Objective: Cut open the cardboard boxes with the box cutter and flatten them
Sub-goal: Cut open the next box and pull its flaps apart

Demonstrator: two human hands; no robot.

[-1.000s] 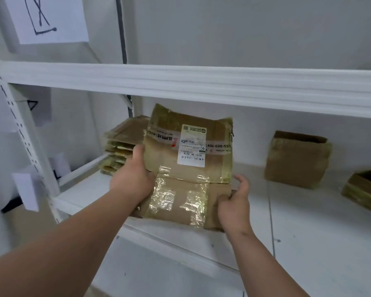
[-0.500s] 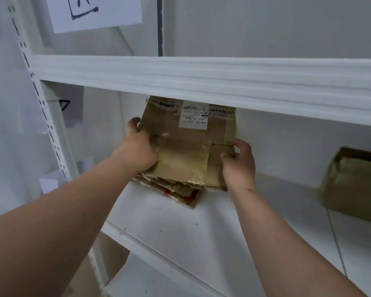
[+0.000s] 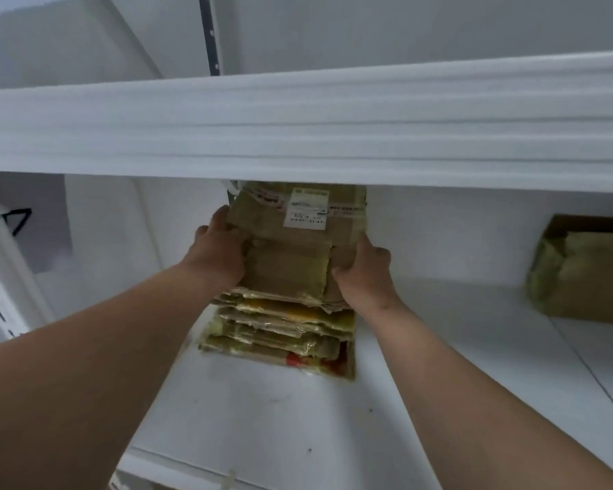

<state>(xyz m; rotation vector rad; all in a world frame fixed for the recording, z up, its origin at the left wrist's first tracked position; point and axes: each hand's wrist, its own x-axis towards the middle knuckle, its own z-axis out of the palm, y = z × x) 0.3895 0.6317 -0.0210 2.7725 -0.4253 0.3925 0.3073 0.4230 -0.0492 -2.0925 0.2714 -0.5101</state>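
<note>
Both grips on flat box [image 3: 291, 256] edges, atop stack [image 3: 280, 334]

White shelf board [image 3: 280, 419] carried everything; a 2nd white shelf edge [image 3: 298, 129] ran across above it. Stack of flattened boxes [image 3: 280, 334] lay directly on the board, approx. at its middle, toward the back wall. Right of the stack, well apart, an unflattened cardboard box [image 3: 581, 270] w/ open top sat upright on the same board. Small dark specks marked the board in front of the stack.
</note>
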